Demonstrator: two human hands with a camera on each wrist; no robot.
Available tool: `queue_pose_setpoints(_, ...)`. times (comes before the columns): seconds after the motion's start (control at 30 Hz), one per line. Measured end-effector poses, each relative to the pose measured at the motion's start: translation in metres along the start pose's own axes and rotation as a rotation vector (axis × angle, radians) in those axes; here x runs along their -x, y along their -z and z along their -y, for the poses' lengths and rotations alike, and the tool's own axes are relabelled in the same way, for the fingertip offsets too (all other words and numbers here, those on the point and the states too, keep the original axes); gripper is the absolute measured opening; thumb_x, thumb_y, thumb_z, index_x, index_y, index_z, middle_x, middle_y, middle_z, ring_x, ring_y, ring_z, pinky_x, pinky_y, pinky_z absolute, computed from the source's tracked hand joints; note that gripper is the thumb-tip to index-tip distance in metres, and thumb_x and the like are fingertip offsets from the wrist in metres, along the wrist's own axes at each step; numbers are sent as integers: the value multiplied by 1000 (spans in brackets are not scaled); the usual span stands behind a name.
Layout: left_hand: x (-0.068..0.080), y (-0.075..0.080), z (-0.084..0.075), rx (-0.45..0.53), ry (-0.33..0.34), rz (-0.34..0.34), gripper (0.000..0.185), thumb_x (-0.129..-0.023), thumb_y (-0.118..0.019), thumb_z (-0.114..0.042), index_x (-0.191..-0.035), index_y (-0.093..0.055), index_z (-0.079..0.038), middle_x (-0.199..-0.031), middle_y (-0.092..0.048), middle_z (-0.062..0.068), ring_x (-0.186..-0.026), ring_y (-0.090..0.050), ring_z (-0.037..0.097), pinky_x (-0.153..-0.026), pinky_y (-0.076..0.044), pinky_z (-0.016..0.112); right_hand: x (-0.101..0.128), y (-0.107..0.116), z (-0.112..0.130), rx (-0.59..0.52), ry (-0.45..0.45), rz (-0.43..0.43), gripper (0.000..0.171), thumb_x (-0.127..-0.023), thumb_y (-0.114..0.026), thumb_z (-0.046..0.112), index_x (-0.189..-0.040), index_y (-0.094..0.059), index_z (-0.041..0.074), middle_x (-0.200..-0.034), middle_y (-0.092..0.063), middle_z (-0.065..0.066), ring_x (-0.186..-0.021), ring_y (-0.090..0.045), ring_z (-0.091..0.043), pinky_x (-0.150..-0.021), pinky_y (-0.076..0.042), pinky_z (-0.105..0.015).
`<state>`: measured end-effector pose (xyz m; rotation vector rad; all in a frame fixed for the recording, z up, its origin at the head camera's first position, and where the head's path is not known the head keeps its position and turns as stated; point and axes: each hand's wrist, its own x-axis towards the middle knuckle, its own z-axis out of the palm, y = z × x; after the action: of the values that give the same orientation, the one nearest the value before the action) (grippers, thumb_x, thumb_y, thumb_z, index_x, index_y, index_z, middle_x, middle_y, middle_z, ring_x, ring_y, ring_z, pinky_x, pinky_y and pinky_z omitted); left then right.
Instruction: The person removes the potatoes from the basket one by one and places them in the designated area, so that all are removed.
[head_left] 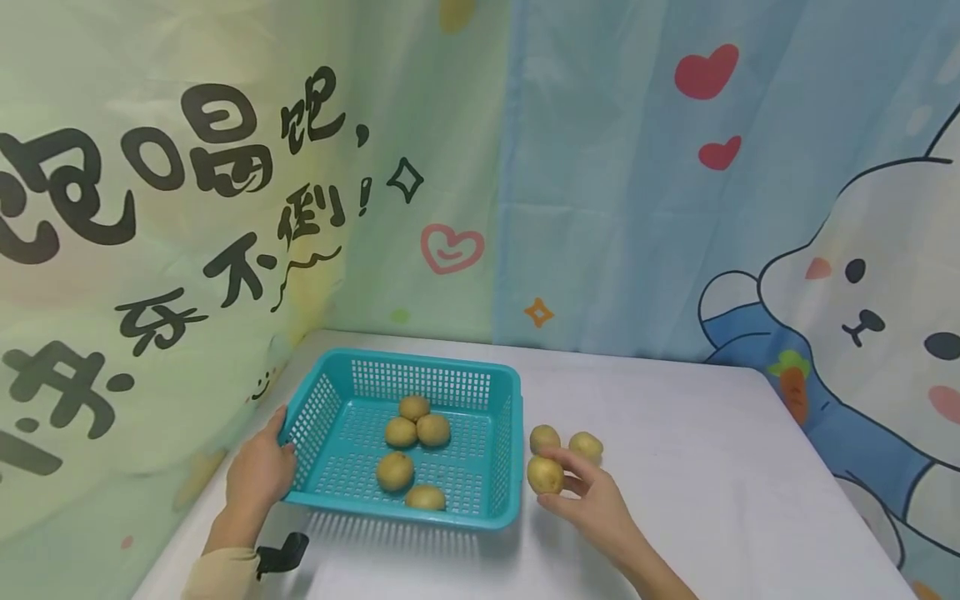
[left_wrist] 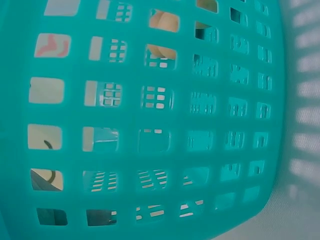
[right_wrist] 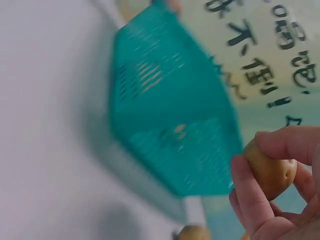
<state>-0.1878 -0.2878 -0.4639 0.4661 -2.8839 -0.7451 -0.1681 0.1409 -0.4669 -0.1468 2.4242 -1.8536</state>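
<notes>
Head view: right hand [head_left: 592, 498] grips a small potato [head_left: 545, 474] w/ curled fingers and thumb, just right of the teal basket [head_left: 408, 371] near its front right corner. Two more potatoes [head_left: 544, 437] [head_left: 586, 446] lie on the white table [head_left: 712, 467] just behind the held one, beside the basket's right wall. Left hand [head_left: 260, 469] holds the basket's left rim, fingers curled over the edge. Five potatoes sit inside: three clustered mid [head_left: 415, 424], two nearer the front [head_left: 395, 471] [head_left: 425, 497]. Right wrist view: fingers [right_wrist: 250, 192] wrap the potato [right_wrist: 270, 171], basket [right_wrist: 170, 125] blurred behind. Left wrist view: only the basket's mesh wall [left_wrist: 165, 125], close up; hand not seen there. Printed backdrop [head_left: 187, 208] behind the table.
</notes>
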Motion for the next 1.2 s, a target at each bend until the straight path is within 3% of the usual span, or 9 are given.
queue_pose_setpoints(0.23, 2, 1, -2, 5, -8, -13, 59, -95, -50, -7, -150, -31, 2, -132, -49, 37, -78, -56, 33, -55, -40, 35, 12, 21, -33, 119, -4, -35, 53, -77, -78, 0, -126, -64, 13, -128, -62, -7, -111, -59, -24, -86, -51, -29)
queue_pose_setpoints(0.47, 1, 2, -4, 12, -20, 1, 60, -95, -50, -7, -150, -30, 2, -132, -49, 38, -75, -55, 31, -53, -38, 33, 22, 37, -63, 204, -86, -96, 54, -77, -80, 9, -128, -61, 10, -125, -62, -12, -103, -62, -24, -91, -48, -48)
queue_pose_setpoints(0.57, 1, 2, -3, 14, -22, -1, 59, -96, -49, -7, -151, -29, 2, -133, -48, 38, -74, -55, 31, -52, -37, 33, 24, 44, -71, 239, -127, -122, 56, -79, -78, 9, -132, -58, 10, -127, -60, -15, -106, -60, -27, -90, -49, -48)
queue_pose_setpoints(0.77, 2, 2, -2, 15, -14, -13, 59, -95, -49, -7, -150, -30, 2, -133, -48, 37, -74, -55, 32, -52, -37, 32, 15, 58, -93, 345, -94, -212, 63, -83, -73, 7, -141, -46, 7, -139, -50, -22, -117, -56, -41, -96, -42, -59)
queue_pose_setpoints(1.0, 3, 5, -3, 29, -9, 2, 60, -96, -48, -7, -151, -29, 1, -134, -46, 39, -70, -54, 30, -51, -36, 32, 1, 69, -103, 370, -44, -263, 59, -85, -71, 4, -138, -46, 1, -140, -48, -25, -119, -54, -45, -100, -40, -57)
queue_pose_setpoints(1.2, 2, 2, -2, 29, -8, -7, 60, -95, -49, -7, -151, -29, 1, -133, -46, 39, -68, -53, 29, -50, -35, 32, -10, 76, -103, 390, -58, -278, 60, -85, -70, 6, -139, -44, -1, -142, -45, -27, -123, -50, -48, -102, -38, -57)
